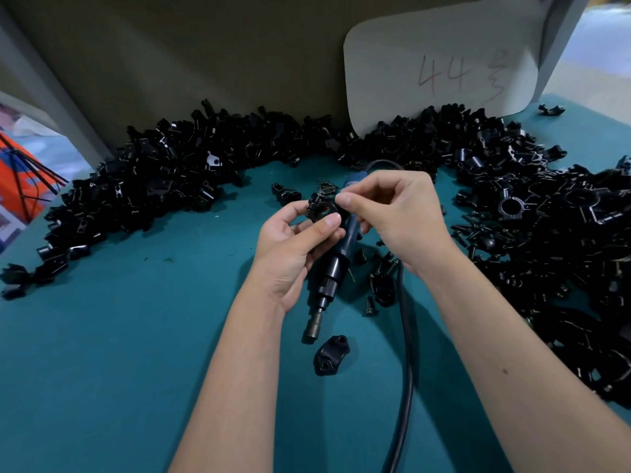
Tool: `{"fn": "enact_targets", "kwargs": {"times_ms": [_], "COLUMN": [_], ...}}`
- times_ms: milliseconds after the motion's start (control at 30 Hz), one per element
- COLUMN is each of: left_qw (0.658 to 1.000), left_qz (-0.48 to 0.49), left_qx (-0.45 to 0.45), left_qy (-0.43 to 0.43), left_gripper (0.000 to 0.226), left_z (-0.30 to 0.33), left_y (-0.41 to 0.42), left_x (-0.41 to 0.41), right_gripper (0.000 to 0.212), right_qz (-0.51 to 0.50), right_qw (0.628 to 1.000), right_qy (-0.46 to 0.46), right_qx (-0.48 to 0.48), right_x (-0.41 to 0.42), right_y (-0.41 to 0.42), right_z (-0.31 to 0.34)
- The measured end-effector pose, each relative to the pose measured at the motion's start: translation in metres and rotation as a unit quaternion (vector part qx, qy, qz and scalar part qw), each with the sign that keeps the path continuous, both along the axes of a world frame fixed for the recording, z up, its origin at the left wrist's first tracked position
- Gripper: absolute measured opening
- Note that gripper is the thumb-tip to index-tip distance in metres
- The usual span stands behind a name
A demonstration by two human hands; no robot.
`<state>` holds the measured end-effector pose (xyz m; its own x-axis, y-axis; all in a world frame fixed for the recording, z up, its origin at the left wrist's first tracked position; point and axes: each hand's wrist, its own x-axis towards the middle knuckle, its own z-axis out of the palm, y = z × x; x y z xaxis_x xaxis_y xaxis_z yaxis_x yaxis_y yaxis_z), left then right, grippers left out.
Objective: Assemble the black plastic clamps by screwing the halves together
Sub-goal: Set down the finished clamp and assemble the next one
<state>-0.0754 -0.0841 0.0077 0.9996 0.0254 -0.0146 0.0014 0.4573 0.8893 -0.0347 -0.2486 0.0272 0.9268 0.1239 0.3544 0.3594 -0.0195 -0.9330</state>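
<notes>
- The left hand (293, 244) is curling its fingers and thumb around a black clamp (322, 213), holding it up above the teal table (119, 353).
- The right hand (386, 213) is pinching thumb and forefinger together just over the clamp; what it is pinching is too small to tell, though a screw seems likely.
- The clamp is sitting between both hands, touching the left fingers, with the right fingertips (345, 199) just beside its upper edge.
- A blue electric screwdriver (336, 264) is lying on the table under the hands, its tip pointing toward the person, and its cable (406, 336) is trailing along the right forearm.
- A loose clamp half (332, 355) is lying on the table just past the screwdriver's tip, and a few loose screws (370, 307) are lying near it.
- A small screw could be slipping from the pinch and vanishing into the piles of black parts (164, 172), since everything there is the same colour.
- The screw could be going in crooked if the clamp is tilting in the left hand.
- Reaching down for the screwdriver could be snagging the cable or knocking the loose half away.
</notes>
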Motion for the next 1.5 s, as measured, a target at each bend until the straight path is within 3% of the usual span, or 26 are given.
{"fn": "enact_targets", "kwargs": {"times_ms": [67, 167, 333, 500, 667, 800, 967, 1133, 1200, 1333, 1500], "left_qw": [1.0, 0.998, 0.993, 0.987, 0.989, 0.991, 0.976, 0.966, 0.967, 0.971, 0.978], "left_qz": [0.001, -0.001, -0.056, -0.06, -0.055, -0.049, -0.081, -0.091, -0.092, -0.089, -0.083], "left_qx": [-0.009, -0.059, -0.108, -0.15, -0.139, -0.127, -0.19, -0.224, -0.22, -0.204, -0.172], "left_qy": [0.004, 0.018, 0.015, 0.013, 0.009, 0.011, 0.064, 0.088, 0.091, 0.094, 0.082], "left_gripper": [0.04, 0.053, 0.035, 0.04, 0.037, 0.025, 0.022, 0.019, 0.015, 0.011, 0.015], "left_z": [0.0, 0.002, 0.002, 0.003, 0.001, 0.0, 0.002, 0.006, 0.007, 0.008, 0.011], "left_y": [0.0, 0.001, -0.004, -0.006, -0.005, -0.005, 0.0, 0.001, 0.0, -0.002, 0.001], "left_x": [0.0, 0.0, -0.002, 0.0, 0.0, 0.0, -0.003, -0.006, -0.006, -0.006, -0.008], "right_gripper": [0.006, 0.012, 0.014, 0.021, 0.009, 0.013, 0.016, 0.014, 0.011, 0.034, 0.018], "right_qz": [0.011, 0.069, 0.106, 0.18, 0.098, 0.044, 0.119, 0.171, 0.151, 0.135, 0.177], "right_qw": [1.0, 0.995, 0.983, 0.955, 0.963, 0.973, 0.982, 0.968, 0.962, 0.955, 0.949], "right_qy": [-0.001, 0.055, 0.116, 0.161, 0.165, 0.153, 0.088, 0.132, 0.165, 0.181, 0.169], "right_qx": [-0.015, 0.038, 0.098, 0.174, 0.187, 0.164, 0.12, 0.126, 0.156, 0.191, 0.198], "right_x": [0.001, 0.0, -0.001, -0.006, -0.01, -0.01, -0.008, -0.01, -0.011, -0.011, -0.01], "right_y": [-0.001, -0.001, -0.001, 0.001, 0.012, 0.017, 0.009, 0.004, 0.008, 0.011, 0.01], "right_z": [0.0, 0.001, 0.004, 0.003, 0.006, 0.003, 0.005, 0.008, 0.008, 0.005, 0.005]}}
